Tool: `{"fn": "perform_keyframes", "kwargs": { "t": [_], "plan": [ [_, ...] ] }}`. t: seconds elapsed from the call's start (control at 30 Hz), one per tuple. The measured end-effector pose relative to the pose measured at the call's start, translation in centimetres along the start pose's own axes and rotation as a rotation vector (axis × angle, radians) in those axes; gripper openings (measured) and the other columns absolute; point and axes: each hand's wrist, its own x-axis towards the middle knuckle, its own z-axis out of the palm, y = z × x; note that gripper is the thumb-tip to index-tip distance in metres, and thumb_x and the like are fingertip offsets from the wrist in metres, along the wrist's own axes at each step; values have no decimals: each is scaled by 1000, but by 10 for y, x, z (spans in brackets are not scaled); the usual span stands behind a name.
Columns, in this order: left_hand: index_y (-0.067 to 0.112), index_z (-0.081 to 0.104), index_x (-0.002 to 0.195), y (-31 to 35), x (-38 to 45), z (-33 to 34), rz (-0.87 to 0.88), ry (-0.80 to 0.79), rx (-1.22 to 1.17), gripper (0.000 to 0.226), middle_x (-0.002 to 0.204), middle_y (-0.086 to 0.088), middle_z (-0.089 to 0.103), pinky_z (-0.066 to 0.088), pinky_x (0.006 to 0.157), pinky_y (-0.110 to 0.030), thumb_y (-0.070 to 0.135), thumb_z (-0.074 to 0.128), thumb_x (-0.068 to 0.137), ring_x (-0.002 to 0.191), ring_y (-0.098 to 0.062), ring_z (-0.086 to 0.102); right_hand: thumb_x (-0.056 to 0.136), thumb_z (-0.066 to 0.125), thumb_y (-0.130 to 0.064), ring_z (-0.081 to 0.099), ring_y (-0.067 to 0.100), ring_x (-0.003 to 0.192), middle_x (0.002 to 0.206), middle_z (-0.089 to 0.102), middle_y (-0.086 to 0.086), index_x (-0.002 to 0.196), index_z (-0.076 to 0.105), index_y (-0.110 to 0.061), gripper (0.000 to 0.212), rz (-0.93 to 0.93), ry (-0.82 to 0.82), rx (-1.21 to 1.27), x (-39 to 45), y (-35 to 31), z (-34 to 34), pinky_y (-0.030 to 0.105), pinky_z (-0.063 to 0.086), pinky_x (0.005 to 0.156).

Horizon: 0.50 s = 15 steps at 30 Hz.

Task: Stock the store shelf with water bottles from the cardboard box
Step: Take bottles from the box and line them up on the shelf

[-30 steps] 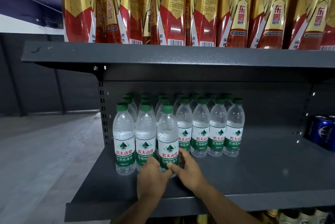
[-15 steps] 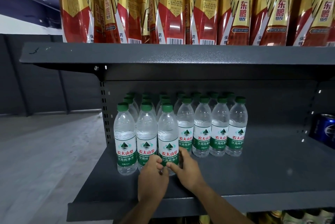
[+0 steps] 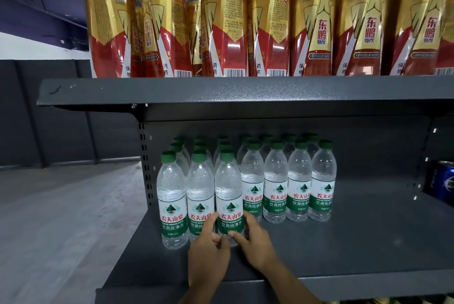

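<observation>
Both hands hold one water bottle point(image 3: 229, 201) near its bottom. The left hand point(image 3: 208, 247) wraps its left side and the right hand point(image 3: 255, 242) wraps its right side. The bottle stands up on the gray shelf point(image 3: 344, 242), at the front, touching the other water bottles point(image 3: 276, 188) beside and behind it. Big red and gold bottles point(image 3: 270, 28) stand on the shelf above.

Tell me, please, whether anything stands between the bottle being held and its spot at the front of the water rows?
Nothing visible does. The held water bottle already stands on the shelf, third in the front row beside its neighbour. The left hand and right hand grip its base, with bare shelf to its right.
</observation>
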Motion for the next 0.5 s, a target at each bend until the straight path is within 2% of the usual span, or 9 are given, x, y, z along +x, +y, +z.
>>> {"fn": "perform_keyframes", "kwargs": {
  "t": [0.1,0.17,0.23,0.3,0.37,0.5],
  "plan": [
    [33,51,133,2,-1,-1,13,3,-1,55,59,13,60,40,62,0,14,62,82,65,10,57,89,63,-19,56,1,93,114,65,-4,141,37,-19,58,7,-13,-6,-1,-3,0,11,40,81],
    [34,50,133,2,0,-2,10,2,10,55,61,14,61,38,61,-1,15,61,83,65,10,57,90,62,-19,56,6,103,122,62,-3,143,34,-21,59,6,-24,-11,-1,-4,-1,12,39,85],
    [35,50,133,2,0,-2,1,9,20,55,63,14,62,37,60,-5,16,59,83,65,7,57,91,61,-19,55,4,105,124,61,-5,144,32,-22,60,4,-32,-8,0,-4,-1,11,37,85],
    [34,50,133,3,-1,-2,5,10,24,55,60,14,60,37,59,-6,16,60,82,63,5,57,90,61,-22,55,4,102,117,63,-8,143,33,-23,60,12,-39,-6,0,-2,0,11,38,84],
    [33,50,132,3,-1,-1,21,7,17,56,59,18,59,39,59,-3,14,62,80,62,4,57,88,64,-25,54,0,85,95,62,-17,140,38,-23,58,33,-37,-11,1,-1,0,8,39,75],
    [33,49,133,1,0,-1,24,-3,16,59,59,23,59,40,60,-6,12,63,79,62,5,57,84,69,-24,48,-10,69,82,59,-19,137,42,-22,59,64,-46,-13,2,3,1,3,38,66]
  ]
}}
